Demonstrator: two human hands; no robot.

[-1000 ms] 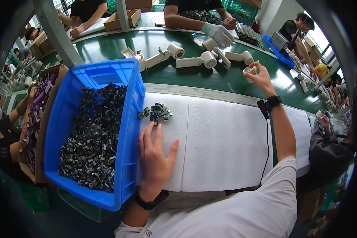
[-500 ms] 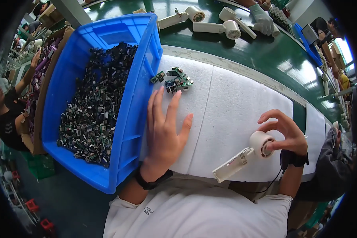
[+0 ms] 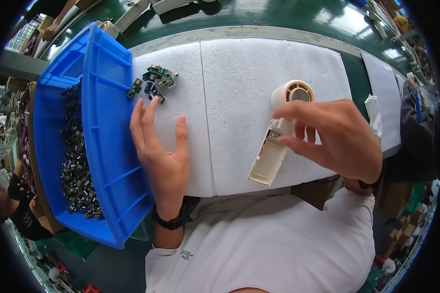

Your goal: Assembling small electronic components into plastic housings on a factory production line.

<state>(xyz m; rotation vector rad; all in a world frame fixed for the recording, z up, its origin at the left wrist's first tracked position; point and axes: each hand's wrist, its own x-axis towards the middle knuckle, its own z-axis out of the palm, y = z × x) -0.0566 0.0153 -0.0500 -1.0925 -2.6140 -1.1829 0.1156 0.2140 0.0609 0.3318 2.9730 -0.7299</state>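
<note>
A white handheld fan (image 3: pixel 270 161) lies on the white foam sheet, its round head away from me and its open handle shell toward me. My right hand (image 3: pixel 340 139) is over the fan's neck with thumb and forefinger apart; whether the fingertips touch it I cannot tell. At the left, several small green circuit boards (image 3: pixel 156 77) sit in a loose pile on the foam. My left hand (image 3: pixel 161 156) rests just below them, fingers spread, fingertips at the pile's near edge, nothing in its grasp.
Close on the left stands a deep blue bin (image 3: pixel 102 136) holding many small circuit boards (image 3: pixel 78 166). Beyond the foam sheet (image 3: pixel 239 63) runs a green work surface (image 3: pixel 274 19) with more white fan parts (image 3: pixel 168 5) on it. Dark cloth (image 3: pixel 418 117) is at the right.
My view has swung right. My right hand has shifted from the fan's head to above its neck, and the fan now lies more upright in view. The left hand stays by the boards.
</note>
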